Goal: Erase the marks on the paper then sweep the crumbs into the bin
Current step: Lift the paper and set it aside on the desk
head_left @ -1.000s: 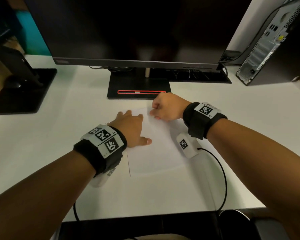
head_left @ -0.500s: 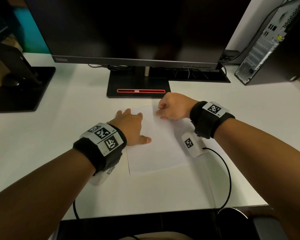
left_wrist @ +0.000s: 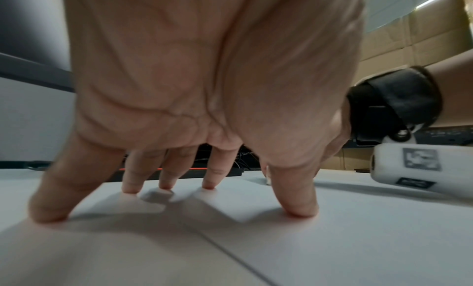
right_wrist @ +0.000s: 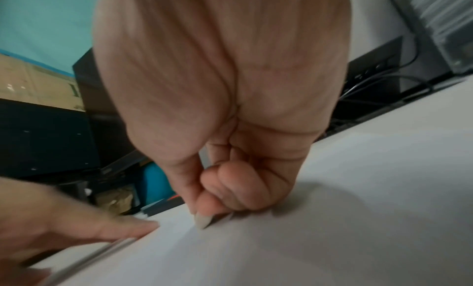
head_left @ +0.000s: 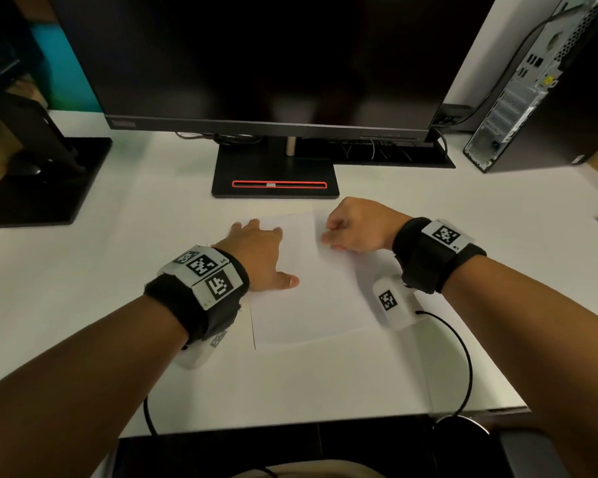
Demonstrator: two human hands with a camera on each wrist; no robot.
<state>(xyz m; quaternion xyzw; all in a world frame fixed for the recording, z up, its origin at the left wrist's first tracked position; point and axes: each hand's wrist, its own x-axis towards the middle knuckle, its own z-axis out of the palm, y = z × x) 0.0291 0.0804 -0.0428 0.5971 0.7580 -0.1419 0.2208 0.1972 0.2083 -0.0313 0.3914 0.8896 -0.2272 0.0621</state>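
Note:
A white sheet of paper (head_left: 318, 298) lies on the white desk (head_left: 83, 288) in front of the monitor. My left hand (head_left: 259, 253) presses its left edge flat; in the left wrist view the spread fingertips (left_wrist: 299, 209) bear down on the sheet. My right hand (head_left: 339, 236) is curled at the sheet's top right part. In the right wrist view thumb and fingers (right_wrist: 212, 203) pinch a small pale eraser (right_wrist: 203, 221) whose tip touches the paper (right_wrist: 332, 219). I make out no marks or crumbs on the sheet.
The black monitor stand (head_left: 273, 174) sits just beyond the paper. Another black base (head_left: 42, 181) is at the left, a computer tower (head_left: 539, 98) at the back right. A black cable (head_left: 465, 357) loops toward the front edge, where a dark round rim (head_left: 463, 427) shows below.
My right hand with the eraser has slid a little to the right across the top of the sheet. The left hand has stayed pressed on the paper.

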